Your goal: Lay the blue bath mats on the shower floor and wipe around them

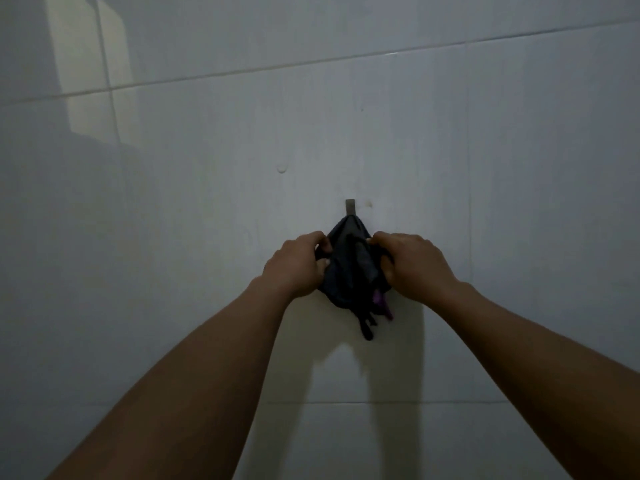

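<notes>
Two bare forearms reach forward. The left hand (298, 263) and the right hand (412, 261) both curl their fingers around the dark bunched cloth (349, 265), one at each side. The cloth hangs just below the small grey metal hook (350, 206), with its long axis vertical and a thin tail pointing down, against the white tiled wall (207, 168).

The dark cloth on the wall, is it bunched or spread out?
Bunched: the dark cloth hangs crumpled from the hook, the left hand and right hand gripping its sides.
</notes>
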A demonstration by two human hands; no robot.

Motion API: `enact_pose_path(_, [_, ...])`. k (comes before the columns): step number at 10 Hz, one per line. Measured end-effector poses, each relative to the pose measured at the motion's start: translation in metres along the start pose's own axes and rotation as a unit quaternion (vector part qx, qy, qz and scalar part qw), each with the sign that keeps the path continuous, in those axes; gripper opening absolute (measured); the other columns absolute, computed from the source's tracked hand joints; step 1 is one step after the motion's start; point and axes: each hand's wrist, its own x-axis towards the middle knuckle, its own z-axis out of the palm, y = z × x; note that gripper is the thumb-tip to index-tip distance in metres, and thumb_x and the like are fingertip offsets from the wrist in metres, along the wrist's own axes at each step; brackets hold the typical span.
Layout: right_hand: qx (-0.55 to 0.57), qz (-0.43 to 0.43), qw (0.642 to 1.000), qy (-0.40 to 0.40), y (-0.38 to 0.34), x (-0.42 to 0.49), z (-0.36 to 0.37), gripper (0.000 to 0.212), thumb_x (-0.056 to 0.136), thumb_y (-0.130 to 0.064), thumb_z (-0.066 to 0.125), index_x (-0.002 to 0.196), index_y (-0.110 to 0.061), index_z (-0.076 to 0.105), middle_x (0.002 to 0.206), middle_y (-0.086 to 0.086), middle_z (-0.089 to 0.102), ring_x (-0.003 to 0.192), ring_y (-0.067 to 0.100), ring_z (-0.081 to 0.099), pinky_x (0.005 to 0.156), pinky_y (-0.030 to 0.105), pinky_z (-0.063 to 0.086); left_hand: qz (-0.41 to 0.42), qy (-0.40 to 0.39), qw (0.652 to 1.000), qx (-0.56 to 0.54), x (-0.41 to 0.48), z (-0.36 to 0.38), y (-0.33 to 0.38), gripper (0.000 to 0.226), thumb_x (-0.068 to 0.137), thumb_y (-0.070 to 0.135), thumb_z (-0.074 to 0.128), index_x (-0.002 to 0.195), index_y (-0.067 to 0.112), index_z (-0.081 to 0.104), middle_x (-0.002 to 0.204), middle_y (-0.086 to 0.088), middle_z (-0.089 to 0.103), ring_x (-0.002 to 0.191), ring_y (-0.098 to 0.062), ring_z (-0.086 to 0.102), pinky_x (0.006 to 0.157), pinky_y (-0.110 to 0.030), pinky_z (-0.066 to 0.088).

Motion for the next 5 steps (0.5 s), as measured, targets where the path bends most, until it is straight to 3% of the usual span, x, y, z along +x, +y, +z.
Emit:
enact_pose_path(1, [-0.006,0.01,1.0,-0.017,-0.011,-0.006,0.005,0.028,0.091,-0.026,0.051,0.118,-0.023,0.06,0.096,0.003,0.066,0.078,0.026,0.061,0.064,0.035,0.051,-0.017,-0.044,0.994,-0.101,-0.007,0.002,0.0,0.015,0.095,0.024,0.065,0.106,0.032,0.058,0.094,-0.008,0.069,0.076,-0.024,0.067,0.065,-0.035,0.057])
enact_pose_path(2, [-0.061,-0.048,0.996,0.037,-0.023,-0.012,0.001,0.023,0.088,-0.034,0.052,0.096,-0.016,0.064,0.087,0.004,0.055,0.072,0.022,0.052,0.056,0.031,0.044,-0.08,-0.137,0.965,-0.211,-0.018,-0.015,0.0,0.027,0.097,0.021,0.066,0.121,0.03,0.062,0.105,-0.008,0.071,0.08,-0.026,0.075,0.067,-0.034,0.058])
enact_pose_path(3, [-0.082,-0.127,0.981,0.125,-0.045,-0.012,-0.01,0.022,0.084,-0.031,0.056,0.073,-0.011,0.056,0.077,0.005,0.049,0.068,0.02,0.044,0.053,0.029,0.035,-0.132,-0.205,0.944,-0.224,-0.032,-0.042,-0.013,0.03,0.094,0.022,0.068,0.123,0.033,0.067,0.119,-0.003,0.068,0.086,-0.027,0.077,0.08,-0.04,0.059])
enact_pose_path(4, [-0.058,-0.171,0.975,0.128,-0.09,-0.003,-0.005,0.019,0.085,-0.03,0.058,0.078,-0.012,0.058,0.078,0.006,0.051,0.068,0.02,0.047,0.054,0.028,0.036,-0.159,-0.197,0.954,-0.162,-0.055,-0.078,-0.037,0.034,0.094,0.03,0.07,0.127,0.033,0.064,0.12,-0.003,0.069,0.087,-0.024,0.077,0.088,-0.044,0.059])
enact_pose_path(5, [-0.006,-0.161,0.986,0.031,-0.152,0.015,0.004,0.022,0.091,-0.037,0.054,0.098,-0.018,0.061,0.093,0.001,0.055,0.082,0.019,0.052,0.062,0.03,0.043,-0.192,-0.168,0.962,-0.099,-0.079,-0.118,-0.066,0.049,0.094,0.037,0.07,0.139,0.032,0.053,0.125,-0.006,0.066,0.089,-0.021,0.075,0.083,-0.04,0.059])
